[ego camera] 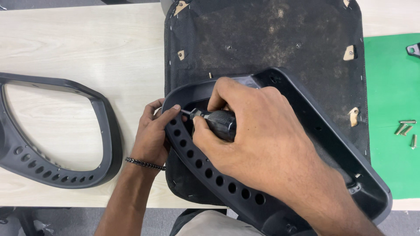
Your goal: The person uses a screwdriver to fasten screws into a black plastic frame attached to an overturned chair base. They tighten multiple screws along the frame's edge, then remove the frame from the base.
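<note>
My right hand [253, 135] is closed around the black handle of a screwdriver [218, 122], whose metal shaft points left toward the inner edge of a black plastic armrest frame [323, 144]. This frame lies on the black fabric underside of a chair seat [271, 39]. My left hand [153, 135], with a dark bracelet at the wrist, grips the frame's left end, thumb resting on the row of round holes. The screwdriver tip is hidden beside my left thumb.
A second black armrest frame [65, 135] lies on the pale wooden table [87, 43] at the left. A green mat [389, 109] at the right holds several loose screws [407, 129] and a small black bracket [413, 49]. The table's front edge runs along the bottom.
</note>
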